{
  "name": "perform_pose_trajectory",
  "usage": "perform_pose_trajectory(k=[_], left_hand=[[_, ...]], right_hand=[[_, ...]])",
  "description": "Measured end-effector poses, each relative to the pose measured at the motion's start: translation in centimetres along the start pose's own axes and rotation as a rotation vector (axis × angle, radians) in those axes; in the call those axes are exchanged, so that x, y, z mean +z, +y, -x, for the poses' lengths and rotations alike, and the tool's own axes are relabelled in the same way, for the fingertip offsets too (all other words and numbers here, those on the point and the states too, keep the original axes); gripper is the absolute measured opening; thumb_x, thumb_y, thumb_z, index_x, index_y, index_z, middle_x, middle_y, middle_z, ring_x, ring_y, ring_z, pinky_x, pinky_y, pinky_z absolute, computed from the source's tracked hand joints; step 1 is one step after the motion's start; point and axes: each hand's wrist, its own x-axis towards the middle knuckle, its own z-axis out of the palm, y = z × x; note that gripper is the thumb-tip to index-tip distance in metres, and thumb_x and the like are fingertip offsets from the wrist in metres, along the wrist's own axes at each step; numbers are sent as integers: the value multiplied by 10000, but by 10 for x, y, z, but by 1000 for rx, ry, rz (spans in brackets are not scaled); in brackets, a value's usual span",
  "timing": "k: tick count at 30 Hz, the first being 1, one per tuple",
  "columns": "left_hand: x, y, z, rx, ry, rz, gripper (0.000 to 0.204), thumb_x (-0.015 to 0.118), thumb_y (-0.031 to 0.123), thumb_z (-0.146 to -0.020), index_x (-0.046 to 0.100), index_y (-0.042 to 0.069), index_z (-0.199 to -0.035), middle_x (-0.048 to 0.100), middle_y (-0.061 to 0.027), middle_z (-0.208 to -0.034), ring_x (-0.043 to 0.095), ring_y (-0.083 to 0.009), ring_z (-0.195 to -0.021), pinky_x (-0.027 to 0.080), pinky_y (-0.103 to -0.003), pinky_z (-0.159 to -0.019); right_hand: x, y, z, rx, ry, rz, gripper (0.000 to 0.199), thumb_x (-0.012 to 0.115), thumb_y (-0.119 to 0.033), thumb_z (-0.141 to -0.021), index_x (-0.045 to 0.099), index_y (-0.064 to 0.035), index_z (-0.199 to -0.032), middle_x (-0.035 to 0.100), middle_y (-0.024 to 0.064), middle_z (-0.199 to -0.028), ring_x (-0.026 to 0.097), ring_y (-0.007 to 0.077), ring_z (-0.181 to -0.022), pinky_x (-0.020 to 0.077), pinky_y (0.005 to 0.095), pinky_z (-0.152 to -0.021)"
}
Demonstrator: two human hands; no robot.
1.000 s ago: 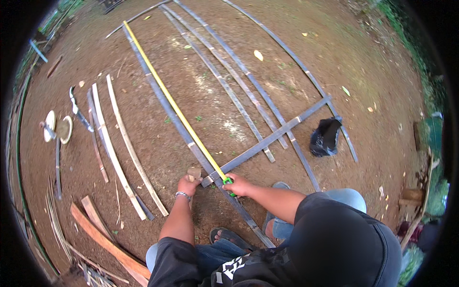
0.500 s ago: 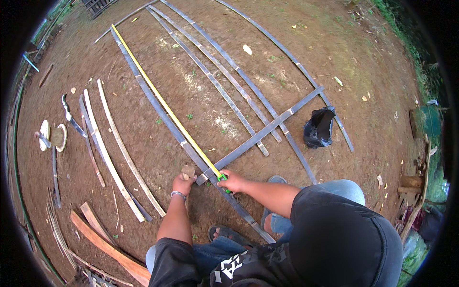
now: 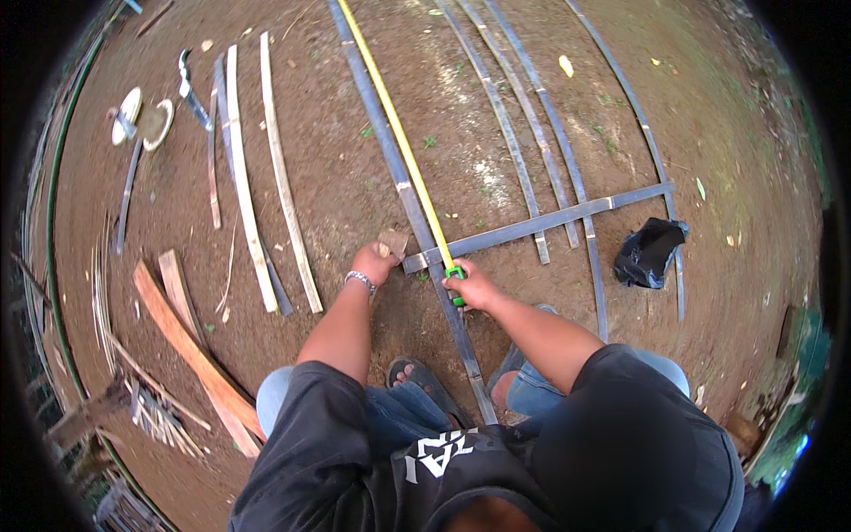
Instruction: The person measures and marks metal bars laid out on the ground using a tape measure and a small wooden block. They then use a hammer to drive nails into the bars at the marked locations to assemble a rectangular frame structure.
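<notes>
My right hand (image 3: 474, 285) is wrapped round a green tape measure (image 3: 455, 277). Its yellow blade (image 3: 394, 124) runs away from me along a long dark bamboo strip (image 3: 409, 197). A shorter dark strip (image 3: 523, 229) lies crosswise over that one, just beyond the tape case. Closed at the left end of this crosspiece, my left hand (image 3: 376, 263) pinches a small flat brown piece (image 3: 394, 241), whose material I cannot make out. A silvery bracelet circles the left wrist.
More long dark strips (image 3: 554, 133) pass under or near the crosspiece at right, beside a black plastic bag (image 3: 651, 253). Pale strips (image 3: 246, 186), a dark curved tool (image 3: 191, 93), round pale discs (image 3: 156, 124) and reddish boards (image 3: 191, 341) lie on the bare soil at left.
The view has shifted, so the strips and bag appear farther right and the far ends have left the picture. Both hands keep their holds beside the crosspiece.
</notes>
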Motion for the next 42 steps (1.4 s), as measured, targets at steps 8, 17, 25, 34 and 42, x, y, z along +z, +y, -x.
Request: perform_pose_trajectory(k=[8,17,25,34,42], left_hand=[[0,12,14,-89,17,1,388,748,265,-727,666,-13,-985,706,-207,-936,683,-325,-875,513,-386,-813],[2,4,5,-112,30,-43,377,795,288,-761,668,8,-980,713,-98,-908,660,-203,-823,504,-347,-786],[5,21,12,-70,38,-33,413,738,291,-734,665,-11,-1006,702,-215,-957,679,-337,-911,520,-399,-824],[6,25,17,-102,52,-28,410,746,274,-732,672,-4,-1024,709,-199,-970,685,-317,-907,523,-384,-833],[7,19,12,-55,105,3,396,726,277,-749,668,-11,-1014,704,-214,-994,681,-346,-947,523,-397,-846]], right_hand=[[-1,-2,8,31,59,-12,653,737,-277,-812,457,-138,-1385,634,90,-949,634,189,-693,550,381,-519],[-3,-10,12,52,28,-26,650,736,-261,-816,450,-117,-1382,624,93,-945,629,195,-687,558,379,-521],[-7,7,0,27,17,-15,663,737,-270,-821,444,-107,-1393,633,109,-989,639,205,-738,561,381,-547],[-7,4,7,77,25,-30,691,739,-291,-821,433,-110,-1413,640,122,-1020,645,210,-776,556,382,-590],[-5,-3,12,93,-8,-70,667,734,-296,-839,434,-109,-1405,636,110,-992,631,194,-711,546,380,-557]])
